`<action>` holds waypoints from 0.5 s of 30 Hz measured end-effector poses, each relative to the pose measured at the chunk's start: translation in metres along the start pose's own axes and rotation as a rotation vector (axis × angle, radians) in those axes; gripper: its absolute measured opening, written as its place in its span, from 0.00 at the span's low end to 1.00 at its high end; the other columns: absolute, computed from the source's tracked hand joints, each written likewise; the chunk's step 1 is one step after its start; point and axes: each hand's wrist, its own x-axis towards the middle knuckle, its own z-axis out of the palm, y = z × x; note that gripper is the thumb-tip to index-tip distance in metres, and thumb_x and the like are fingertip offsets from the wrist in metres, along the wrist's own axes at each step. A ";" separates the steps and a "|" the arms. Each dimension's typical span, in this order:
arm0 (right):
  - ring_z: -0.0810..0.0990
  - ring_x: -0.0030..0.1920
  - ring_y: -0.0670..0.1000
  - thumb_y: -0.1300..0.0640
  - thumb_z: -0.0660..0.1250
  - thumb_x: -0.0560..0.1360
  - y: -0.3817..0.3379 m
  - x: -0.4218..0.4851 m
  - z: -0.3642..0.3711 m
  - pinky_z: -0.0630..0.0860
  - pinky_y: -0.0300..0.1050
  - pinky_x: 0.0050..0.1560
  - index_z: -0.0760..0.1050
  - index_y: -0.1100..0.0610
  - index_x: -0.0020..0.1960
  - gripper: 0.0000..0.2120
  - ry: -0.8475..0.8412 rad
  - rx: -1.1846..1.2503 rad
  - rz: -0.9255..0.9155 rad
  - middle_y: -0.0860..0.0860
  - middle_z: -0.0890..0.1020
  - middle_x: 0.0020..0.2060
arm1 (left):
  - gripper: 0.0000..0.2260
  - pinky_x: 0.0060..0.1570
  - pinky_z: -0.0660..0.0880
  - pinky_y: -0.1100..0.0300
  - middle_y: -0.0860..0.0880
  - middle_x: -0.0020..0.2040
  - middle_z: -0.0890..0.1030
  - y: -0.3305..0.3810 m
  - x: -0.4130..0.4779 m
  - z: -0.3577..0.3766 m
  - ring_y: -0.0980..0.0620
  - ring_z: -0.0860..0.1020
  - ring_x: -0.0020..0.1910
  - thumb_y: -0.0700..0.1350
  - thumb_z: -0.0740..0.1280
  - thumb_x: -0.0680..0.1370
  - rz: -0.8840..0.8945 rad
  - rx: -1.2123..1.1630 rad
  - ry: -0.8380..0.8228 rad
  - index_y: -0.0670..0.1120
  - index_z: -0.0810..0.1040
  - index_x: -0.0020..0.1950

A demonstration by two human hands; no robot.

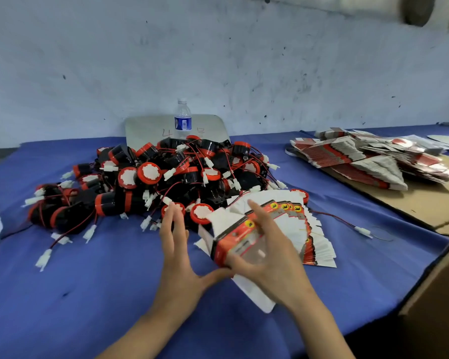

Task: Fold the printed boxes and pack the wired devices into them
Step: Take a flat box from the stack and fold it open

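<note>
A red printed box, partly opened with white flaps showing, sits at the table's middle. My right hand lies over it with fingers spread and its thumb against the box's near edge. To the left of the box, my left hand is held out with straight fingers, its thumb reaching toward the box's lower corner. Its fingertips are near a device at the front of a big heap of black and red wired devices with white plugs. Flat printed boxes lie fanned under and behind the box.
A water bottle stands behind the heap against a grey board. A larger stack of flat boxes lies on brown cardboard at the right. A cardboard carton is at the table's near right corner. A blue cloth covers the table.
</note>
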 end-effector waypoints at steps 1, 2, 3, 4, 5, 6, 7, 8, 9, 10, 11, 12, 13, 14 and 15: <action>0.75 0.59 0.39 0.43 0.72 0.63 0.003 0.001 -0.005 0.73 0.38 0.59 0.59 0.36 0.72 0.41 0.040 0.098 -0.013 0.37 0.75 0.60 | 0.55 0.72 0.59 0.57 0.64 0.78 0.44 0.002 -0.001 0.001 0.61 0.54 0.77 0.61 0.78 0.61 -0.055 -0.086 0.010 0.74 0.40 0.72; 0.75 0.58 0.37 0.47 0.73 0.64 0.005 0.001 -0.010 0.71 0.32 0.57 0.61 0.38 0.71 0.39 0.087 0.179 -0.039 0.37 0.76 0.58 | 0.54 0.71 0.62 0.59 0.66 0.77 0.47 0.003 -0.001 0.002 0.64 0.58 0.75 0.65 0.78 0.60 -0.109 -0.175 0.014 0.75 0.40 0.71; 0.76 0.56 0.36 0.49 0.73 0.65 0.007 0.001 -0.013 0.69 0.27 0.54 0.63 0.40 0.71 0.37 0.128 0.237 -0.065 0.37 0.76 0.56 | 0.53 0.68 0.66 0.62 0.67 0.77 0.51 0.005 -0.001 0.003 0.65 0.63 0.72 0.67 0.77 0.59 -0.157 -0.266 0.005 0.77 0.42 0.70; 0.77 0.53 0.35 0.51 0.73 0.66 0.008 0.001 -0.016 0.68 0.24 0.52 0.64 0.41 0.70 0.35 0.140 0.283 -0.078 0.37 0.77 0.54 | 0.53 0.63 0.71 0.65 0.66 0.76 0.57 0.007 -0.001 0.004 0.65 0.69 0.69 0.68 0.77 0.57 -0.199 -0.346 -0.014 0.79 0.43 0.69; 0.77 0.52 0.35 0.52 0.73 0.66 0.008 0.001 -0.016 0.69 0.24 0.50 0.65 0.41 0.69 0.34 0.108 0.315 -0.083 0.36 0.77 0.53 | 0.52 0.57 0.74 0.67 0.64 0.74 0.63 0.007 -0.002 0.005 0.64 0.73 0.65 0.68 0.78 0.56 -0.235 -0.412 -0.037 0.79 0.45 0.68; 0.78 0.53 0.35 0.51 0.74 0.66 0.006 0.000 -0.014 0.71 0.25 0.51 0.66 0.40 0.69 0.34 0.047 0.330 -0.078 0.34 0.77 0.54 | 0.52 0.53 0.76 0.67 0.63 0.71 0.69 0.007 -0.002 0.006 0.62 0.76 0.63 0.68 0.78 0.55 -0.262 -0.465 -0.060 0.79 0.46 0.67; 0.77 0.56 0.35 0.47 0.76 0.65 0.005 -0.001 -0.011 0.73 0.29 0.54 0.65 0.38 0.69 0.36 -0.029 0.325 -0.060 0.32 0.76 0.56 | 0.52 0.51 0.76 0.67 0.63 0.67 0.74 0.007 -0.003 0.007 0.60 0.77 0.62 0.67 0.79 0.55 -0.272 -0.502 -0.080 0.78 0.47 0.67; 0.74 0.60 0.36 0.44 0.78 0.62 0.004 -0.003 -0.007 0.73 0.35 0.60 0.64 0.37 0.70 0.41 -0.098 0.284 -0.043 0.32 0.74 0.60 | 0.52 0.50 0.77 0.66 0.63 0.65 0.76 0.008 -0.004 0.007 0.59 0.77 0.62 0.66 0.79 0.56 -0.264 -0.521 -0.090 0.77 0.46 0.67; 0.71 0.64 0.37 0.42 0.79 0.60 0.004 -0.004 -0.003 0.70 0.40 0.65 0.61 0.37 0.72 0.45 -0.153 0.212 -0.037 0.34 0.71 0.63 | 0.51 0.51 0.77 0.64 0.64 0.64 0.76 0.009 -0.004 0.007 0.57 0.77 0.63 0.64 0.79 0.58 -0.243 -0.536 -0.088 0.77 0.45 0.67; 0.67 0.67 0.38 0.41 0.79 0.60 0.004 -0.005 0.001 0.67 0.43 0.68 0.58 0.36 0.73 0.48 -0.179 0.134 -0.041 0.35 0.69 0.65 | 0.50 0.52 0.78 0.62 0.63 0.65 0.75 0.010 -0.005 0.006 0.56 0.76 0.64 0.63 0.78 0.61 -0.219 -0.550 -0.076 0.77 0.44 0.68; 0.65 0.67 0.38 0.42 0.79 0.60 0.005 -0.006 0.004 0.66 0.45 0.69 0.57 0.37 0.74 0.49 -0.181 0.109 -0.045 0.36 0.68 0.65 | 0.48 0.53 0.78 0.60 0.63 0.67 0.74 0.012 -0.005 0.006 0.55 0.75 0.65 0.63 0.77 0.63 -0.193 -0.566 -0.063 0.78 0.43 0.68; 0.66 0.67 0.38 0.42 0.79 0.60 0.004 -0.006 0.005 0.68 0.46 0.69 0.58 0.37 0.74 0.48 -0.175 0.148 -0.039 0.36 0.68 0.65 | 0.46 0.53 0.78 0.60 0.62 0.70 0.72 0.015 -0.006 0.004 0.55 0.74 0.66 0.63 0.76 0.66 -0.162 -0.579 -0.056 0.78 0.43 0.68; 0.69 0.67 0.40 0.44 0.78 0.61 0.003 -0.007 0.005 0.70 0.47 0.67 0.59 0.37 0.74 0.46 -0.169 0.235 -0.024 0.37 0.70 0.65 | 0.44 0.55 0.77 0.61 0.60 0.72 0.69 0.017 -0.006 0.003 0.55 0.73 0.68 0.63 0.73 0.69 -0.120 -0.574 -0.055 0.78 0.43 0.69; 0.72 0.66 0.42 0.45 0.77 0.62 0.004 -0.007 0.004 0.73 0.46 0.65 0.62 0.37 0.73 0.43 -0.168 0.347 -0.017 0.38 0.72 0.65 | 0.41 0.58 0.75 0.63 0.59 0.75 0.65 0.019 -0.007 0.001 0.56 0.70 0.70 0.62 0.70 0.72 -0.066 -0.554 -0.055 0.76 0.42 0.71; 0.74 0.65 0.44 0.47 0.76 0.64 0.005 -0.007 0.003 0.75 0.45 0.62 0.63 0.37 0.72 0.40 -0.173 0.465 -0.019 0.40 0.74 0.65 | 0.39 0.61 0.72 0.64 0.57 0.77 0.62 0.021 -0.007 0.000 0.55 0.67 0.72 0.61 0.67 0.75 -0.005 -0.524 -0.063 0.73 0.40 0.73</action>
